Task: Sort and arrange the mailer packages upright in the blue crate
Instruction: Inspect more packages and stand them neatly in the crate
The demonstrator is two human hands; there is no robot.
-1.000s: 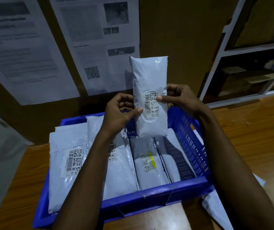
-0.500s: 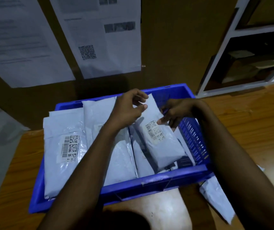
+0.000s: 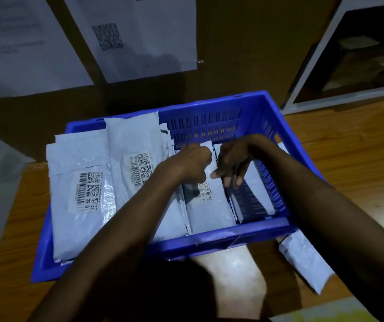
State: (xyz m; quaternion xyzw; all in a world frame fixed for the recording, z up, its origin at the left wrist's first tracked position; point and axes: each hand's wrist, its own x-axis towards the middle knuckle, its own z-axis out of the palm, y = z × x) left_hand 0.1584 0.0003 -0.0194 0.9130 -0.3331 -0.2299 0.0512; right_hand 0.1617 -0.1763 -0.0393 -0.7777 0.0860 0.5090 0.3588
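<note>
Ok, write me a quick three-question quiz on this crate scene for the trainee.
1. True or false: one mailer lies on the table, outside the blue crate.
2. The left hand and right hand are on which package? A) the one at the far left B) the narrow package right of the middle C) the one on the table
3. Fill in: the white label on the leftmost package carries a printed ____.
Key: 1 true; 2 B; 3 barcode

Wooden table (image 3: 349,147), wall posters (image 3: 140,38), white shelf (image 3: 349,95)
</note>
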